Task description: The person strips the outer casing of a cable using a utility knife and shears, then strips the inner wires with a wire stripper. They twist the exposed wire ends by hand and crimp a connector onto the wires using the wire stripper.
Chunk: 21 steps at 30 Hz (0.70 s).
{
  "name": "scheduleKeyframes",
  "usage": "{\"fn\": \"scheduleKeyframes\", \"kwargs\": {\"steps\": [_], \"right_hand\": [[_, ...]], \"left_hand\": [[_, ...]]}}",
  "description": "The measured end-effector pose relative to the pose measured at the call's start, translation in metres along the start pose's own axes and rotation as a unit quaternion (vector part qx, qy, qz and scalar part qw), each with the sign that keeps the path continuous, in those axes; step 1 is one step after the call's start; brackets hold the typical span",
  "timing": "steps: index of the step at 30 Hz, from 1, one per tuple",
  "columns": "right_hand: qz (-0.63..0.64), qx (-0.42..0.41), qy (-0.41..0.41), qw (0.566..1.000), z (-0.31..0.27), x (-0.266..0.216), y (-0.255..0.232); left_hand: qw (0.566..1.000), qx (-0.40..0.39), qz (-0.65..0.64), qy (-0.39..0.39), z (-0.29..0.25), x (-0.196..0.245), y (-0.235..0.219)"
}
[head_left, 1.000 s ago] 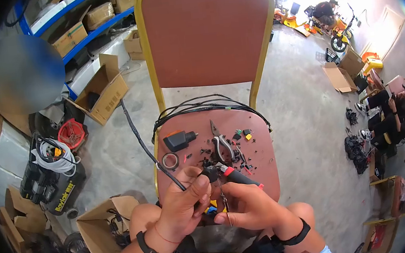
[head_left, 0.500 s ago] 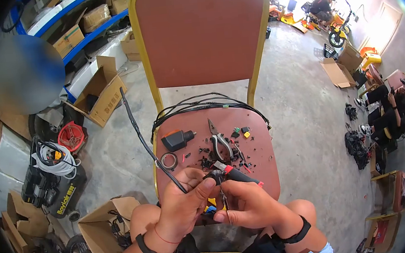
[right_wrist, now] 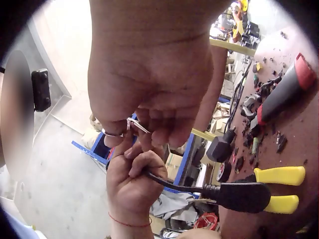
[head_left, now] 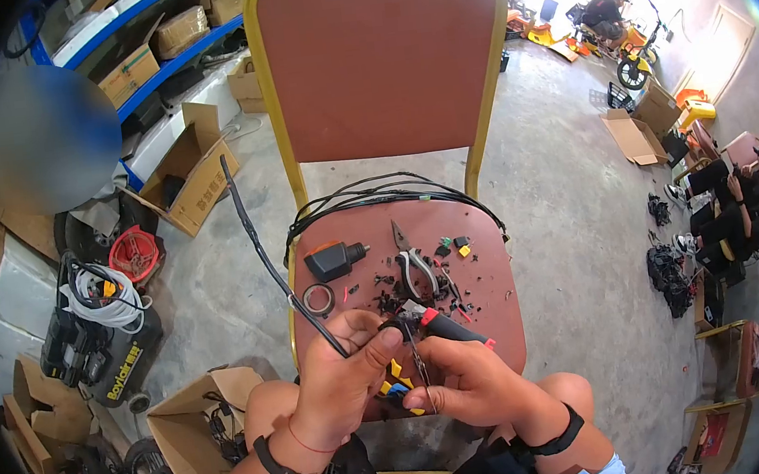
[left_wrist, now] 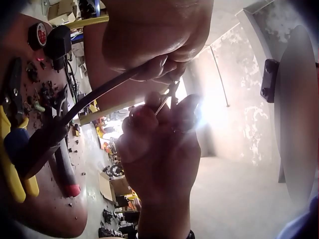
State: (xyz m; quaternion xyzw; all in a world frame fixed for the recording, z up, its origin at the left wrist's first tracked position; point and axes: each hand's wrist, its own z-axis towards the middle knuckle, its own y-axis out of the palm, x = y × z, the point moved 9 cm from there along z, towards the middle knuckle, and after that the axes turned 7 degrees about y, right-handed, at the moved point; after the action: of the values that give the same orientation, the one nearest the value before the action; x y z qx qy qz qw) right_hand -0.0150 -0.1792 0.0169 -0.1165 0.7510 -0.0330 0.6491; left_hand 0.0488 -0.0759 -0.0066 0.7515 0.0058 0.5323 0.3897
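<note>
Black cable (head_left: 261, 249): held over the chair seat (head_left: 485, 272), its connector end between both hands.
Left hand (head_left: 344, 380): fingers curled round the cable near its end.
Right hand (head_left: 469, 385): pinches a thin metal pin (head_left: 418, 362) at the cable end.
Pliers (head_left: 418, 270): lie unused on the seat among black scraps.
Progress: seems mid-way; the pin is not yet seated, I judge.

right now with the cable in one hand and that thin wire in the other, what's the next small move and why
Probably ease the thin wire a little further out of the black cable. The left hand grips the cable end, the right hand pinches the wire just beside it, and the red-handled tool lies unused on the chair seat.
</note>
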Motion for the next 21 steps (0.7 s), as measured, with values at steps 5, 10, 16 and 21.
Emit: {"fn": "scheduleKeyframes", "kwargs": {"steps": [5, 10, 16, 21], "right_hand": [[-0.022, 0.009, 0.011, 1.0, -0.001, -0.004, -0.001], [0.049, 0.013, 0.004, 0.999, 0.001, 0.012, 0.003], [0.013, 0.022, -0.03, 0.999, 0.001, 0.001, -0.002], [0.033, 0.018, 0.02, 0.999, 0.0, 0.011, -0.001]], "left_hand": [[1.0, 0.007, 0.01, 0.006, 0.0, 0.005, 0.001], [0.999, 0.004, 0.031, 0.012, 0.001, 0.004, -0.003], [1.0, -0.007, 0.029, 0.0, 0.001, 0.004, 0.003], [0.999, 0.002, 0.043, 0.002, 0.001, 0.005, 0.001]]}}
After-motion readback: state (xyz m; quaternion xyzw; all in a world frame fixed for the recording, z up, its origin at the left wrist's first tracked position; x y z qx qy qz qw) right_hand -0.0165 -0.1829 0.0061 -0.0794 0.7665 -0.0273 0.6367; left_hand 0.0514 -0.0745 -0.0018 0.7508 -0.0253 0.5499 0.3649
